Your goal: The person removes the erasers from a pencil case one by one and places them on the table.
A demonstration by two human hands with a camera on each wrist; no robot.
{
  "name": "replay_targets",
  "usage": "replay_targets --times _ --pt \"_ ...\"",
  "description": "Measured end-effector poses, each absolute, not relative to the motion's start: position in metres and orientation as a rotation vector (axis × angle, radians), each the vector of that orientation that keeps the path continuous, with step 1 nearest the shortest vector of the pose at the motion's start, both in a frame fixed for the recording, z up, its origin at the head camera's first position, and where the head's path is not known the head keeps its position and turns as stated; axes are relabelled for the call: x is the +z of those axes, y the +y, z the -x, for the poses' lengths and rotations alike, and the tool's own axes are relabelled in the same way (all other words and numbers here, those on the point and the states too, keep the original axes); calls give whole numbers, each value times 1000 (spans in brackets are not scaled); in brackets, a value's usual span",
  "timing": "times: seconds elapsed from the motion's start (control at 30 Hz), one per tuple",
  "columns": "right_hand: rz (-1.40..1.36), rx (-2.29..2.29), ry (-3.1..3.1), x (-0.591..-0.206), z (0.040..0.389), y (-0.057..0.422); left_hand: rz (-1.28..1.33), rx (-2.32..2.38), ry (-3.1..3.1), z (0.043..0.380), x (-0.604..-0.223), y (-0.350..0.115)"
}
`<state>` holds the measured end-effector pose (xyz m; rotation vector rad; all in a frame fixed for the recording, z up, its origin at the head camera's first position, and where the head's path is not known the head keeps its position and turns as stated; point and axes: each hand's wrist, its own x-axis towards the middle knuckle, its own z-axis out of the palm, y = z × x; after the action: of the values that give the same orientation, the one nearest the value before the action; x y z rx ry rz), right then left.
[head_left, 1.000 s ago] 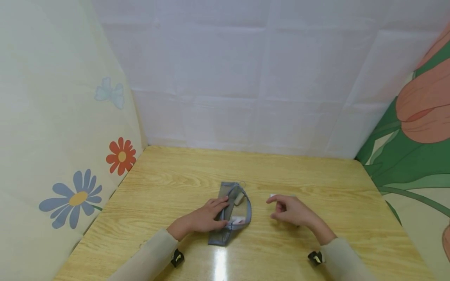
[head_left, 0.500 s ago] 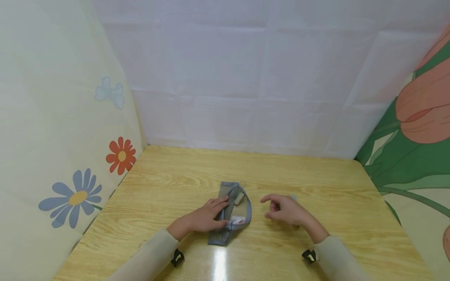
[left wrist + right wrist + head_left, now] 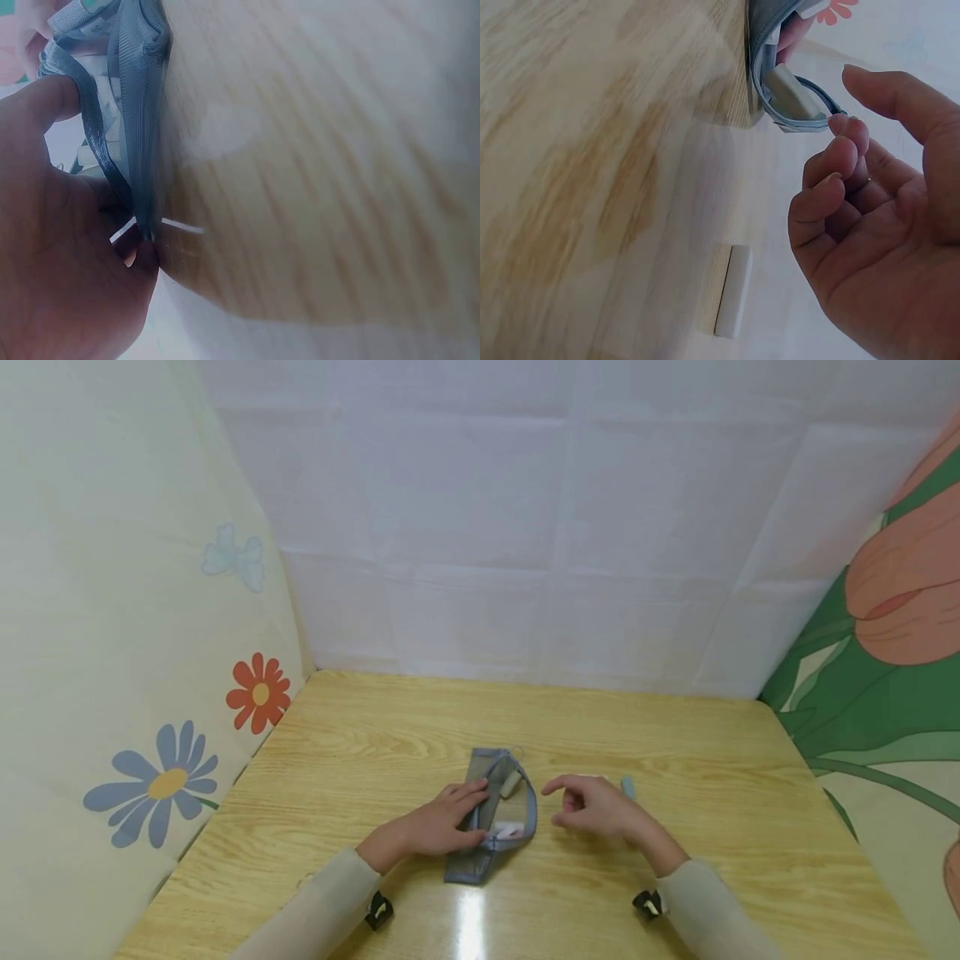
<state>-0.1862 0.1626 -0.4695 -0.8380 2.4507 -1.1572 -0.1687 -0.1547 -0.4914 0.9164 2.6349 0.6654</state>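
From the head view, the left hand (image 3: 438, 822) holds a mesh pouch (image 3: 468, 867) on the surface (image 3: 360, 727), fingers lying across it and thumb against the near part of its rim. The mouth gapes to the right of these fingers, showing a grey block (image 3: 510, 783) just past the fingertips and a white-and-pink piece (image 3: 508, 830) just past the thumb. The right hand (image 3: 603, 808) hovers just outside the mouth, index pointing toward it, the other fingers curled. A teal stick (image 3: 627, 787) lies beyond its knuckles, partly hidden.

From the left wrist, the thumb presses the rim and the other fingers pass behind the mesh, so the pouch sits between them; how firmly, I cannot tell.

From the right wrist, the fingers are loosely bent, thumb held apart, with nothing visible between them. The pouch's mouth opens beyond the fingertips, and a white bar (image 3: 733, 292) lies apart from them on the surface.

The step in hand appears to be steadying the open pouch for the right fingers. The next move probably calls for those fingers to cross the rim and pinch the grey block, while the left ones keep the mouth wide.
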Motion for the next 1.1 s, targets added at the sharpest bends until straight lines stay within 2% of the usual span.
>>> replay_targets --times 1.1 --pt "923 -1154 2355 -479 190 132 -878 637 2637 169 -494 -156"
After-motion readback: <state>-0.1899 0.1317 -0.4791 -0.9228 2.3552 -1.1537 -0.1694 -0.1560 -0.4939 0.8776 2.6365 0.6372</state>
